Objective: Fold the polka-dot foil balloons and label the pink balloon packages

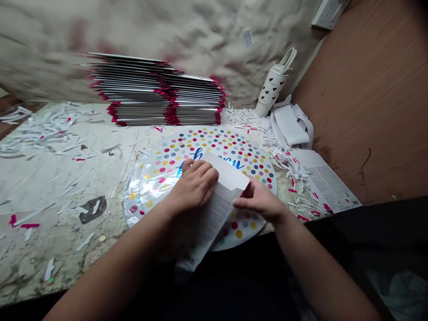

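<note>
A white printed paper envelope (217,211) lies slantwise over a round foil balloon (214,138) with coloured dots and blue lettering. My left hand (197,185) is closed over the envelope's left edge near its top, fingers curled. At the right edge, my right hand (259,200) grips the envelope just below its pale upper flap, thumb on the printed face and fingers behind. A dark pink bit of the inside or back shows by the right fingers. The envelope's lower end, with a barcode, hangs past the table's front edge.
Two stacks of pink-edged folded envelopes (140,89) stand against the wall. A white tumbler with hearts (272,87) is at the back right, beside rolled white paper (290,122). Another printed sheet (327,183) lies at the right. Paper strips (50,129) litter the worn table (110,174).
</note>
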### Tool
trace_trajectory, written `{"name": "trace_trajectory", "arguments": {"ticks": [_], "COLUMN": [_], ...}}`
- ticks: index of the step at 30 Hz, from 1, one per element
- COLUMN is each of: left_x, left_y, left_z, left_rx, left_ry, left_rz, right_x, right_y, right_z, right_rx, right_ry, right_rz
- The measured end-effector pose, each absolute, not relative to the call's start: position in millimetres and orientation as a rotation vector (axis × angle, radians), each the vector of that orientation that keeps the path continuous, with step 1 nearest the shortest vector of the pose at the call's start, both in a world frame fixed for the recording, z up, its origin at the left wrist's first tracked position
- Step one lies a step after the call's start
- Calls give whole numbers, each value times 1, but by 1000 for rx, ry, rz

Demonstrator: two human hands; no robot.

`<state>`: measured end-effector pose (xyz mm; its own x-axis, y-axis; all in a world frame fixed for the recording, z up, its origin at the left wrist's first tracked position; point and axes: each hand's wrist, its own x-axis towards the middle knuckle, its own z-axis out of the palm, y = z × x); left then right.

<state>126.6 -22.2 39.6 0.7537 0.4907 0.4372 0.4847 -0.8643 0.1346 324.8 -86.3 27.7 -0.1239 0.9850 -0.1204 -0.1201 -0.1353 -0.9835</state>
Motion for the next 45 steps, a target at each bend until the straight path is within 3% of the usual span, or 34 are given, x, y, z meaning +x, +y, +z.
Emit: {"name": "trace_trajectory", "arguments": {"ticks": [5, 10, 13, 17, 19, 23, 31, 37, 45], "left_x": [114, 101, 103, 111, 116, 125, 132, 131, 135], "left_y": [-38, -43, -50, -66, -74, -85, -95, -96, -97], "left_z": [64, 69, 53, 30, 24, 26, 28, 25, 32], "left_rx": [2383, 1484, 1276, 1089, 1020, 929, 911, 933, 972], "left_ry": [1234, 917, 890, 974, 998, 1020, 1012, 1017, 1042], "left_rz": [1328, 625, 494, 546, 591, 636, 666, 642, 636], "right_x": [308, 328, 334, 330, 323, 307, 303, 313, 317], "right_y": [-97, -85, -77, -79, -87, -105, -107, -107, -107], "right_z": [32, 53, 48, 42, 43, 42, 36, 44, 32], "right_rx": [-964, -969, -1193, -1552, -1454, -1220, -1250, -1252, -1420], "right_ry": [-1040, -1251, -1360, -1566, -1822, -2231, -2244, -2118, -2267], "right_rz": [1363, 1324, 1201, 381, 163, 207, 146, 370, -264]}}
